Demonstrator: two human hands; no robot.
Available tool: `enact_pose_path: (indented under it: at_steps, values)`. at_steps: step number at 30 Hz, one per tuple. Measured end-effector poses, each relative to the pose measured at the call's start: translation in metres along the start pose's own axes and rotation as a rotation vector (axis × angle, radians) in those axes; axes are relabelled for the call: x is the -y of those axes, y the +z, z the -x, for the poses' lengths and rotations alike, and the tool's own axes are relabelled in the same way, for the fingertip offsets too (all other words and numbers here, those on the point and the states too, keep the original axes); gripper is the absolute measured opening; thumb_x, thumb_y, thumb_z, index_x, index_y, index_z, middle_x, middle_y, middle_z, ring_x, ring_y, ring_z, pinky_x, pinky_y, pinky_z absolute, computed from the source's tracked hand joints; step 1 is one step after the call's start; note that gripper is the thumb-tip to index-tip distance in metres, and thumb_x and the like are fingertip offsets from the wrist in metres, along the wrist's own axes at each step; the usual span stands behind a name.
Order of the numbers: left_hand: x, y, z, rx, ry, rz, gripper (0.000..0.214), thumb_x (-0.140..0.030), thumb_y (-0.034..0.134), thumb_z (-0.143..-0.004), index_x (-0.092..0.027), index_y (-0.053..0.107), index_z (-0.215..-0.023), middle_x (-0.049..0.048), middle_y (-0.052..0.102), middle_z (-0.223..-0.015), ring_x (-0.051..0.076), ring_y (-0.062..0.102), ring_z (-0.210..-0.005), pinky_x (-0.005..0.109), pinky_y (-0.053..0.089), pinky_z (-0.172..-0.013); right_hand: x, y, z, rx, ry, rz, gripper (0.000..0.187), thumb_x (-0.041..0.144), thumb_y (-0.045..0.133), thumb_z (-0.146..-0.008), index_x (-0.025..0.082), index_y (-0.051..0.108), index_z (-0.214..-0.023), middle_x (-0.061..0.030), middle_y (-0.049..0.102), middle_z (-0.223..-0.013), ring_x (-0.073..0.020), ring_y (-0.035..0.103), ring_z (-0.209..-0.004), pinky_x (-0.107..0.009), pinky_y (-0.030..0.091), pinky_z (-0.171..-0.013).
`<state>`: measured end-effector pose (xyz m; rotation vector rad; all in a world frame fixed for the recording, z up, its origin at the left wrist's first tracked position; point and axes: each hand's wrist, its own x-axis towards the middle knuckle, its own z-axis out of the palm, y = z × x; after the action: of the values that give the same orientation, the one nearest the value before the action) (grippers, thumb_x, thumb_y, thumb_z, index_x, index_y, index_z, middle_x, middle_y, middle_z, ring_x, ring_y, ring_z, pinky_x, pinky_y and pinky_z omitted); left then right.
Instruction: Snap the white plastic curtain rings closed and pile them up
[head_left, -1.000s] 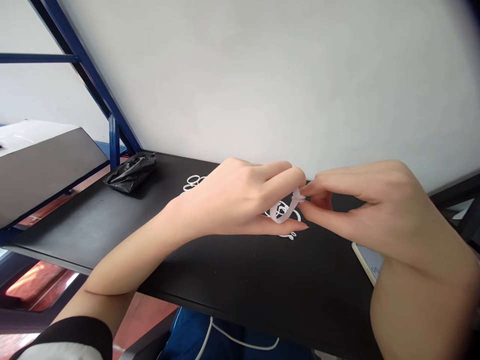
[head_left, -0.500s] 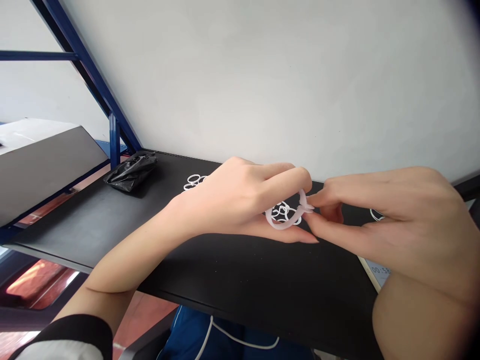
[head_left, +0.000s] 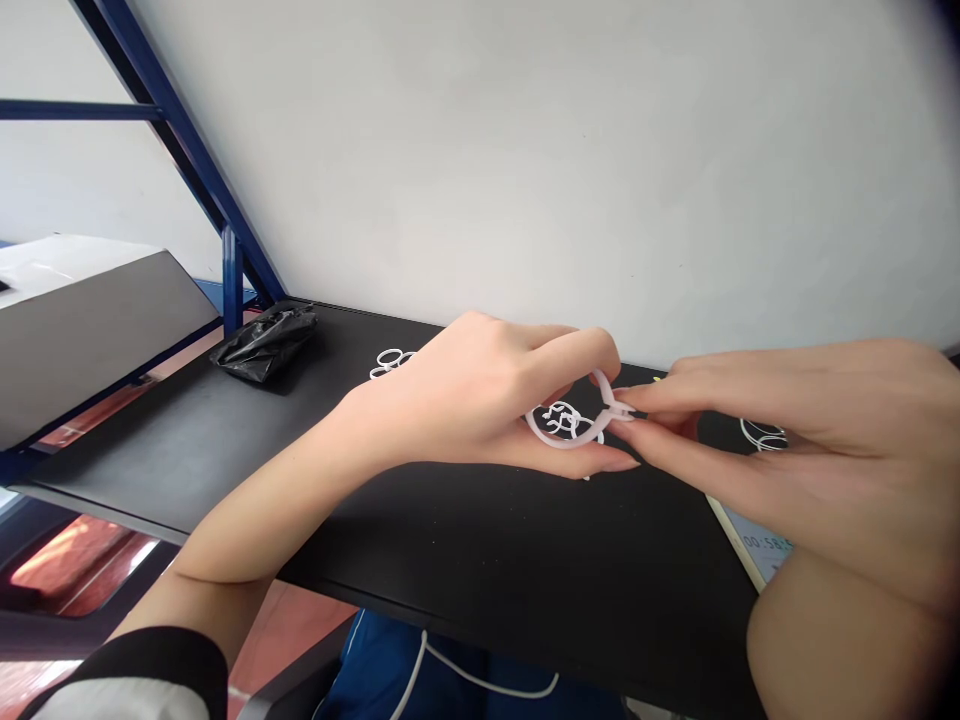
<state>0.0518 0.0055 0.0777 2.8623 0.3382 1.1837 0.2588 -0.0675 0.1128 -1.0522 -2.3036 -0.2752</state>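
A translucent white plastic snap ring (head_left: 568, 441) is held above the table between both hands. My left hand (head_left: 495, 390) grips its round side, fingers over the top and thumb beneath. With finger and thumb, my right hand (head_left: 780, 430) pinches at the two small tabs of the clasp on the ring's right side. A narrow gap shows between the tabs. Behind the held ring, several white rings (head_left: 559, 412) lie on the table, partly hidden by it.
More white rings (head_left: 389, 357) lie on the black table (head_left: 465, 540) behind my left hand, and others (head_left: 761, 433) behind my right. A crumpled black plastic bag (head_left: 266, 343) rests at the far left. A device showing digits (head_left: 750, 540) sits under my right hand.
My right hand has shifted slightly to the right, its fingertips still at the clasp. The ring has tilted a little, and more of the rings behind my right hand show.
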Motion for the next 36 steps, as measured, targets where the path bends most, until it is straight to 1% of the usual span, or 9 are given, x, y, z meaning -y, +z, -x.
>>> enact_pose_path:
  at_steps: [4, 8, 11, 14, 18, 21, 27, 31, 36]
  values:
    - [-0.0004, 0.0027, 0.0007, -0.008, 0.011, 0.003, 0.034, -0.052, 0.062, -0.089, -0.019, 0.053, -0.087, -0.0072, 0.056, -0.058, 0.005, 0.04, -0.043, 0.021, 0.028, -0.043, 0.0009, -0.0016, 0.0012, 0.012, -0.027, -0.019, 0.027, 0.016, 0.061, -0.088, 0.024, 0.059, -0.062, 0.0029, 0.066, -0.057, -0.01, 0.051, -0.042, -0.028, 0.037, -0.041]
    - [-0.0001, 0.002, 0.0014, 0.001, -0.014, 0.066, 0.042, -0.06, 0.065, -0.084, -0.02, 0.053, -0.088, -0.0081, 0.053, -0.056, 0.005, 0.041, -0.043, 0.02, 0.031, -0.045, 0.0011, -0.0007, 0.0, 0.025, -0.018, -0.054, 0.021, 0.015, 0.061, -0.088, 0.025, 0.063, -0.07, 0.0037, 0.067, -0.058, -0.0103, 0.055, -0.046, -0.026, 0.038, -0.043]
    - [0.0007, -0.0004, 0.0021, -0.026, -0.059, 0.129, 0.05, -0.065, 0.069, -0.078, -0.02, 0.054, -0.096, -0.0083, 0.052, -0.056, 0.006, 0.044, -0.044, 0.02, 0.034, -0.045, -0.0002, 0.0004, -0.0007, -0.007, -0.038, -0.091, 0.017, 0.015, 0.063, -0.088, 0.025, 0.062, -0.075, 0.0052, 0.065, -0.056, -0.0085, 0.05, -0.043, -0.025, 0.038, -0.044]
    - [0.0011, -0.0019, 0.002, -0.046, -0.11, 0.188, 0.054, -0.061, 0.072, -0.077, -0.019, 0.052, -0.105, -0.0084, 0.054, -0.058, 0.007, 0.047, -0.046, 0.019, 0.038, -0.047, -0.0008, 0.001, -0.0008, -0.052, -0.033, -0.109, 0.015, 0.014, 0.064, -0.087, 0.026, 0.063, -0.077, 0.0059, 0.062, -0.054, -0.0094, 0.051, -0.044, -0.026, 0.038, -0.046]
    - [0.0006, -0.0008, 0.0003, -0.011, -0.114, 0.208, 0.044, -0.058, 0.07, -0.08, -0.019, 0.055, -0.093, -0.0085, 0.054, -0.055, 0.005, 0.046, -0.044, 0.018, 0.037, -0.047, 0.0005, 0.0014, -0.0008, -0.043, -0.007, -0.067, 0.019, 0.016, 0.063, -0.088, 0.026, 0.063, -0.072, 0.0051, 0.061, -0.054, -0.0105, 0.049, -0.043, -0.028, 0.037, -0.046]
    - [0.0001, 0.0008, -0.0003, -0.017, -0.116, 0.172, 0.041, -0.057, 0.069, -0.08, -0.019, 0.054, -0.086, -0.0081, 0.054, -0.053, 0.005, 0.045, -0.042, 0.018, 0.035, -0.045, 0.001, 0.0013, -0.0009, -0.044, -0.017, -0.082, 0.016, 0.017, 0.064, -0.088, 0.027, 0.062, -0.076, 0.0058, 0.061, -0.054, -0.0105, 0.052, -0.045, -0.027, 0.041, -0.047]
    - [-0.0014, 0.0014, 0.0012, -0.073, -0.066, 0.101, 0.027, -0.045, 0.064, -0.085, -0.019, 0.054, -0.084, -0.0073, 0.055, -0.052, 0.005, 0.044, -0.04, 0.018, 0.035, -0.043, -0.0019, 0.0022, 0.0006, -0.02, 0.037, -0.162, 0.015, 0.02, 0.065, -0.088, 0.035, 0.069, -0.087, 0.0077, 0.07, -0.063, -0.0114, 0.057, -0.046, -0.029, 0.043, -0.046]
    - [-0.0032, -0.0023, 0.0011, -0.064, -0.081, 0.055, 0.027, -0.045, 0.061, -0.088, -0.02, 0.053, -0.083, -0.008, 0.054, -0.052, 0.005, 0.044, -0.04, 0.019, 0.035, -0.043, -0.0032, 0.0004, 0.0031, -0.036, 0.059, -0.18, 0.014, 0.025, 0.066, -0.089, 0.037, 0.072, -0.093, 0.0061, 0.071, -0.066, -0.0139, 0.062, -0.051, -0.03, 0.046, -0.05]
    - [-0.0029, -0.0064, 0.0008, -0.078, -0.066, 0.068, 0.031, -0.047, 0.068, -0.085, -0.02, 0.051, -0.086, -0.01, 0.052, -0.053, 0.003, 0.043, -0.042, 0.017, 0.035, -0.044, -0.0036, -0.0067, 0.0031, -0.005, 0.098, -0.097, 0.014, 0.033, 0.061, -0.092, 0.033, 0.075, -0.087, 0.0027, 0.069, -0.064, -0.013, 0.055, -0.046, -0.031, 0.046, -0.048]
